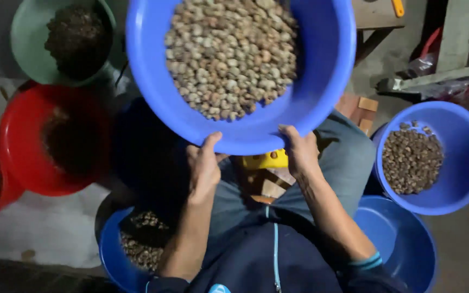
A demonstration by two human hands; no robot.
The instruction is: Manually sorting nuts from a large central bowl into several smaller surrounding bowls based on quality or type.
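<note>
The person sits low with both bare hands raised to the near rim of a wide, round blue plastic basin (153, 81), which is tipped so that its inside faces up toward the head camera. The left hand (204, 165) clamps the rim with the thumb hooked over the edge and the fingers curled underneath; the right hand (301, 152) grips the same rim a little way along, its fingers folded over the lip. Both hands are closed tight on the basin, one beside the other with a stretch of rim between them.

Inside the basin, just beyond the two grips, lies a heap of small pale beige nuts (229, 54) (they look shelled, though the detail is too fine to be sure), gathered toward the middle and far side.

Directly below the hands, between the knees in grey trousers, sits a yellow plastic piece on a wooden block (264, 160). Out past the right hand stands a smaller blue plastic bowl (462, 135) holding darker brown nuts (411, 160), and nearer the right elbow another blue tub (403, 239). Out past the left hand are a red plastic bowl (17, 141) with a dark heap in it and, farther off, a pale green bowl (25, 49) with dark contents. Under the left forearm a fourth blue bowl (109, 255) holds more pale nuts.
</note>
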